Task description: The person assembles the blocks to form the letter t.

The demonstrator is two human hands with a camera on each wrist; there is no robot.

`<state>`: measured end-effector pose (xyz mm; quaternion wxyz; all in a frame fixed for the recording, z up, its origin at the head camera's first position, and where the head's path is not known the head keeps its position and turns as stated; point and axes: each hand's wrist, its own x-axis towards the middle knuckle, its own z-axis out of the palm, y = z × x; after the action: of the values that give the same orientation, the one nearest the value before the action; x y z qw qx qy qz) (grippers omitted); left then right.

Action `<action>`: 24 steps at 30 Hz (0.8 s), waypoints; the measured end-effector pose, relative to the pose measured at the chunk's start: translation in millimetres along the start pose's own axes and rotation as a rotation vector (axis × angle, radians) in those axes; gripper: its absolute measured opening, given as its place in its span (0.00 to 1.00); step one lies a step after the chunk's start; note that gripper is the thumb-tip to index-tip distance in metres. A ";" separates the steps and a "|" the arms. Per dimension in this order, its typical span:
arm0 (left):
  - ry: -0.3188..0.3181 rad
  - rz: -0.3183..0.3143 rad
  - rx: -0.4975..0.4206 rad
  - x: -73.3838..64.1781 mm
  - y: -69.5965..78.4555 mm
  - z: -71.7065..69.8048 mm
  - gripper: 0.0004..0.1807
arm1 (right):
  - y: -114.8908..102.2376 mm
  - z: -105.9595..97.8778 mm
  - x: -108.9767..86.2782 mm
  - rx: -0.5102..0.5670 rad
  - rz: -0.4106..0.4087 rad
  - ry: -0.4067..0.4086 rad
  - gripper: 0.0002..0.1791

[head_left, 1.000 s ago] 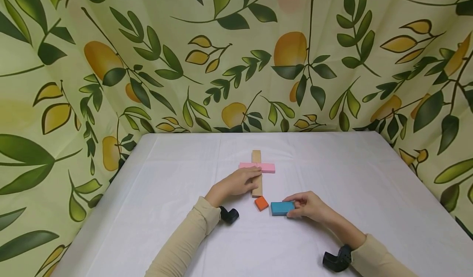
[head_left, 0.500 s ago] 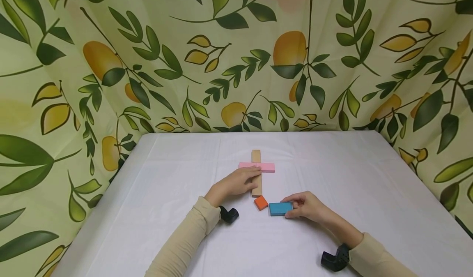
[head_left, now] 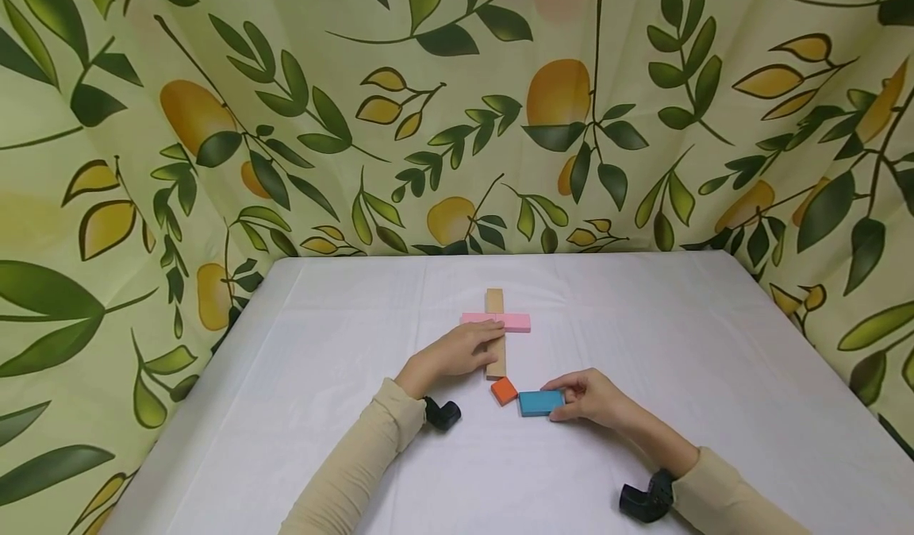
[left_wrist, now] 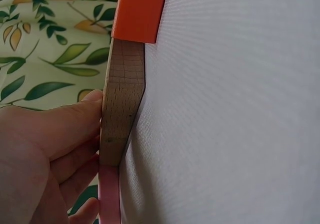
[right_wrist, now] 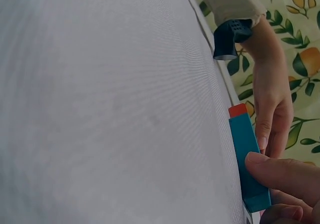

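My right hand [head_left: 596, 398] pinches a flat blue block [head_left: 537, 403] at its right end, thumb on the near side and fingers on the far side. The block's left end meets the corner of a small orange block [head_left: 504, 390], which lies turned at an angle. Behind that, a long natural-wood block [head_left: 496, 367] points away from me. My left hand [head_left: 457, 351] rests over it, thumb and fingertips along the top in the left wrist view. Its fingers also reach the left pink block [head_left: 471, 317]. A second pink block [head_left: 518, 323] sits end to end with it.
Another wooden block [head_left: 495, 300] extends behind the pink pair, making a cross shape. Everything lies on a white-covered table [head_left: 643, 313]. A leaf-and-fruit patterned curtain [head_left: 457, 122] hangs behind and at both sides. Black wrist cameras [head_left: 646, 499] stick out below the sleeves.
My right hand has slid the blue block a little leftward, bringing it up against the orange block's corner. The left hand has stayed in place on the blocks.
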<state>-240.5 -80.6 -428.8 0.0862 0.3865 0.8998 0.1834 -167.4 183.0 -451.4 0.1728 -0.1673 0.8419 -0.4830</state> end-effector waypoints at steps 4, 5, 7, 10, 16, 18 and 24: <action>-0.013 -0.029 -0.017 2.4 -2.0 1.6 0.28 | -0.2 0.2 0.2 0.010 0.002 -0.007 0.24; -0.017 -0.033 -0.018 2.6 -2.0 1.5 0.28 | -0.4 0.1 0.2 0.012 0.001 -0.009 0.24; -0.015 -0.034 -0.017 3.0 -2.0 1.4 0.28 | -0.7 -0.2 0.1 0.015 -0.001 -0.011 0.24; -0.018 -0.032 -0.021 2.7 -0.8 0.3 0.28 | -1.2 -0.6 -0.2 0.014 -0.003 -0.011 0.24; -0.015 -0.028 -0.030 1.3 1.5 -0.4 0.28 | -1.9 0.1 -0.8 0.023 0.008 -0.012 0.26; -0.018 -0.033 -0.028 1.2 1.3 0.1 0.28 | -2.4 0.1 -1.0 0.034 0.008 -0.018 0.27; -0.040 -0.061 0.004 1.8 1.2 0.3 0.28 | -4.6 -1.7 -1.9 0.050 0.001 -0.037 0.31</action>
<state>-240.8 -78.4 -428.6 0.1089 0.3624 0.9097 0.1709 -166.0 183.0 -446.3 0.1929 -0.1714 0.8264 -0.5005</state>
